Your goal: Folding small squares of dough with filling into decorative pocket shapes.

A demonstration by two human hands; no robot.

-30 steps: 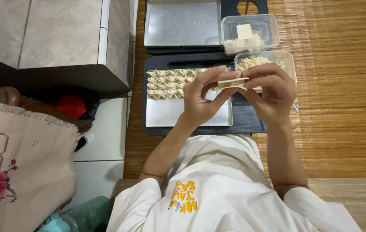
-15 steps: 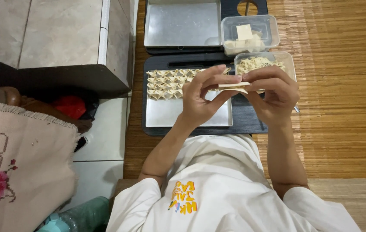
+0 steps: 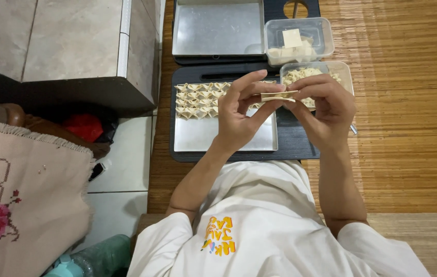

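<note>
Dumpling wrapper (image 3: 278,95) sits pinched between both my hands, held in the air above the near metal tray (image 3: 203,137). It's pale, folded flat, and its long axis runs left-right, roughly level, spanning from one set of fingertips to the other. My left hand (image 3: 239,115) grips its left end, thumb under and fingers over the top edge. My right hand (image 3: 326,110) grips the right end the same way, fingers curled over it. Both hands closed on the wrapper, neither one free. The wrapper lies straight between the grips, so neither hand is nearer; both touch it at the ends. Whether filling is inside, can't tell, the fold hides it.

Under and to the left of the wrapper: rows of folded dumplings (image 3: 198,97) lined up at the far end of the near metal tray, near part of it bare. That tray rests on a dark board (image 3: 295,143). Just behind my right hand, a clear tub of filling (image 3: 300,74), partly hidden by my fingers. Beyond it, a clear tub of square wrappers (image 3: 295,41). Far metal tray (image 3: 213,28) sits left of that tub. All of it on a woven mat (image 3: 408,128).
</note>
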